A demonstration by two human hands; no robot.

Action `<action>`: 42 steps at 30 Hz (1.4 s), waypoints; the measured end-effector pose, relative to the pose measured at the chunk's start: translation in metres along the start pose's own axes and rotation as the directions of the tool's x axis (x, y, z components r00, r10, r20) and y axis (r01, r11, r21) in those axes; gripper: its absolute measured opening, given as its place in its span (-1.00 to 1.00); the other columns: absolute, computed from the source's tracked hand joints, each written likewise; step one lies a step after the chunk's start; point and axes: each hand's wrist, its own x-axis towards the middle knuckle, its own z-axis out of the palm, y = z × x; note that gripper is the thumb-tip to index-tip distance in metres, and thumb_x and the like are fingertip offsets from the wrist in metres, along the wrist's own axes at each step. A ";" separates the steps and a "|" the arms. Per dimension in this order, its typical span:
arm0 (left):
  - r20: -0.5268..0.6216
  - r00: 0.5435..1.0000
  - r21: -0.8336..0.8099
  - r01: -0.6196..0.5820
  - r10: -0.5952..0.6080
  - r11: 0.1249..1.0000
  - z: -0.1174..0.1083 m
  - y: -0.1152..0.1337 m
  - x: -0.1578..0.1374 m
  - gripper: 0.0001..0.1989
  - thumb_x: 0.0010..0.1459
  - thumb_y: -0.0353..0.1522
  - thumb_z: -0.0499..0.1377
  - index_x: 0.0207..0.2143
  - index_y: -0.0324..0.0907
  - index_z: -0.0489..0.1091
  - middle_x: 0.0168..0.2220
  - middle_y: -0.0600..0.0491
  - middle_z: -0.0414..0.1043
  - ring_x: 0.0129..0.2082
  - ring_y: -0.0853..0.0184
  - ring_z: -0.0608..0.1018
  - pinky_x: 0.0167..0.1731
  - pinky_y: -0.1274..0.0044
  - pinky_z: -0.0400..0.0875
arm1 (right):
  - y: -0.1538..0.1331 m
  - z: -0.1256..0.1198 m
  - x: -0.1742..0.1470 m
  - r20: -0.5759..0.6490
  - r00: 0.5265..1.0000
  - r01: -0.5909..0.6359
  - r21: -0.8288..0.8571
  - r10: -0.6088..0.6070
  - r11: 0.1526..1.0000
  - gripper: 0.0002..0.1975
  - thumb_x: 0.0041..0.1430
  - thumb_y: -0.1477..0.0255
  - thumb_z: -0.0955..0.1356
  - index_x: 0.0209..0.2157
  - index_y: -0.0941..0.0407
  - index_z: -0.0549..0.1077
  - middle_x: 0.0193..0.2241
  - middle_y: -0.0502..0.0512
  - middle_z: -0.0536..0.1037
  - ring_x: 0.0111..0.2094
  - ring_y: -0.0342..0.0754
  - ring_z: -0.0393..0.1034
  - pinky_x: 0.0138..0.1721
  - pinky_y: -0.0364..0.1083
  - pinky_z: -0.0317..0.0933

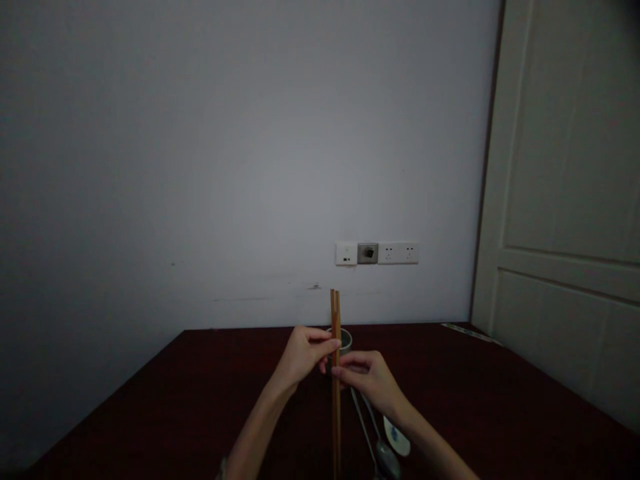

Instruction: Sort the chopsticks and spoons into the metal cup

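Observation:
Wooden chopsticks stand upright in front of me, their upper ends slightly apart. My left hand pinches them near the upper part between thumb and fingers. Just below, my right hand also closes its thumb and fingertips on the chopsticks. Behind both hands is a round container, partly hidden by the hands and the chopsticks. On the table under my right hand lie a metal spoon, another long thin metal handle whose end is out of frame, and a white spoon with a blue pattern.
The dark red table reaches back to a pale wall. Wall sockets sit above the table's back edge. A panelled door stands on the right. A thin flat strip lies near the back right corner.

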 end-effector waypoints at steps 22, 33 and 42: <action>-0.138 0.988 -0.218 0.032 -0.063 0.975 -0.027 -0.012 0.012 -0.64 -0.09 -0.32 0.18 -0.23 -0.36 0.40 -0.33 -0.10 0.44 -0.58 0.49 0.33 -0.79 0.70 0.17 | -0.012 -0.076 0.133 -0.375 0.916 0.150 -0.007 -0.141 0.989 -0.70 -0.26 0.29 0.44 -0.52 0.24 0.45 -0.58 0.08 0.51 -0.54 -0.12 0.39 -0.41 -0.10 0.34; -0.155 0.985 -0.203 0.046 -0.078 0.978 -0.026 -0.017 0.015 -0.71 -0.10 -0.35 0.15 -0.31 -0.36 0.42 -0.35 -0.11 0.45 -0.60 0.50 0.33 -0.80 0.71 0.15 | 0.087 -0.086 0.162 -0.405 0.912 0.012 -0.139 -0.068 0.990 -0.74 -0.24 0.28 0.41 -0.56 0.20 0.42 -0.64 0.07 0.50 -0.57 -0.07 0.41 -0.53 -0.14 0.33; -0.136 0.986 -0.192 0.068 -0.095 0.979 -0.024 -0.022 0.018 -0.72 -0.09 -0.34 0.15 -0.32 -0.35 0.42 -0.37 -0.08 0.44 -0.61 0.50 0.33 -0.81 0.72 0.15 | 0.122 -0.079 0.145 -0.377 0.926 -0.058 -0.173 -0.012 0.983 -0.78 -0.22 0.33 0.39 -0.56 0.23 0.45 -0.63 0.09 0.49 -0.60 -0.11 0.37 -0.57 -0.18 0.23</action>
